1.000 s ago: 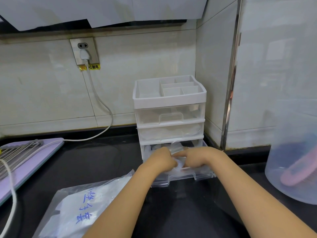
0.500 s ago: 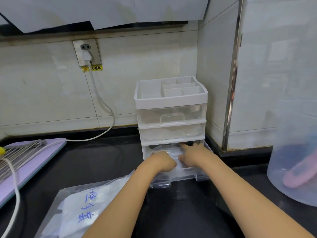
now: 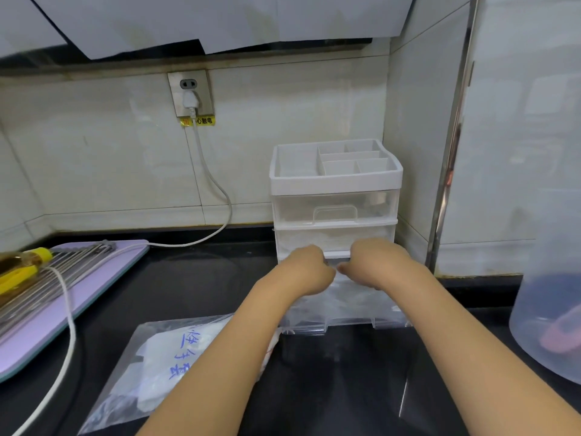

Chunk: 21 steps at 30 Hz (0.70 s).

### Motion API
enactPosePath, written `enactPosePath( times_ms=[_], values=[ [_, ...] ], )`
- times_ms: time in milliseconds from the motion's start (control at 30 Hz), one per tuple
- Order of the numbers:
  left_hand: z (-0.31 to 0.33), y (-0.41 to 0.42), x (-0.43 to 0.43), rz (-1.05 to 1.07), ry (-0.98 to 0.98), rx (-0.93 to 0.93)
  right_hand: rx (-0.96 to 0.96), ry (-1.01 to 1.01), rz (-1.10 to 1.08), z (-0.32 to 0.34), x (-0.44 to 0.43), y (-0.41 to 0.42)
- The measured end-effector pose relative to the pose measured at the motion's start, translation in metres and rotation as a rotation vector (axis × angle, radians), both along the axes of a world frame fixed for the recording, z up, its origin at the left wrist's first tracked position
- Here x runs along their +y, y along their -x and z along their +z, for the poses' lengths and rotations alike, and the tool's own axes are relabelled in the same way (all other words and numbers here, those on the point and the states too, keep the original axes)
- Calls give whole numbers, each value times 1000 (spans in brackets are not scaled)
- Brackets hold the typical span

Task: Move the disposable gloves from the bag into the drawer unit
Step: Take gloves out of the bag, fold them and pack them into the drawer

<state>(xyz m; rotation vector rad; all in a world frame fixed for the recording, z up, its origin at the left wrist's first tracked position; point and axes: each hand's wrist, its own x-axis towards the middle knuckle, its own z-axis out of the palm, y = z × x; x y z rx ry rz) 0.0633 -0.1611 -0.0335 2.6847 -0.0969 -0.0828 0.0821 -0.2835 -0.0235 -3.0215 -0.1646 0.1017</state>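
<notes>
Lilac plastic is filling the far left of my view, where a board (image 3: pixel 94 287) is lying on the black counter (image 3: pixel 204 278) with a metal rack (image 3: pixel 47 281) resting on it and a yellow-capped bottle (image 3: pixel 22 265) lying across the rack. A white cable (image 3: pixel 67 328) is trailing over the board and running up to the wall socket (image 3: pixel 190 92). Nearer to me, a clear bag (image 3: pixel 125 398) with blue handwriting is lying flat on the counter, partly under my left forearm, and I am seeing a whitish bundle of gloves (image 3: pixel 151 363) inside it. My left hand (image 3: pixel 309 272) and right hand (image 3: pixel 374 262) are reaching side by side, almost touching, into the bottom drawer (image 3: pixel 345 322), which is standing pulled out towards me. Both hands are showing me their backs with the fingers bent down and away, so I cannot tell whether either one is gripping anything. Beneath them, something crumpled and see-through is lying in the drawer, too faint for me to name. The drawer unit (image 3: pixel 334 184) is standing in the corner against the tiled wall, its two upper drawers pushed in and its divided white tray sitting on top. At the far right, a cloudy plastic tub (image 3: pixel 534 294) is standing on the counter with something pink (image 3: pixel 562 338) blurring through its side.
</notes>
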Motion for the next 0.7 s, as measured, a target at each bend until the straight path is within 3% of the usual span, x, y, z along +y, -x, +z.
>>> enactPosePath(
  times_ms=[233,367,433,567,700],
  values=[
    [5,46,59,91,-41,-349,-119,-94,262,22,7,40],
    [-15,62,98,78,7,-285,-1,-270,524,9,26,58],
    [-26,63,115,45,7,-198,-43,-282,616,-6,41,63],
    [-35,62,126,-23,-47,-31,-116,-247,702,-32,65,67],
    [-35,66,124,-86,-109,16,-193,-73,731,-51,75,72]
  ],
)
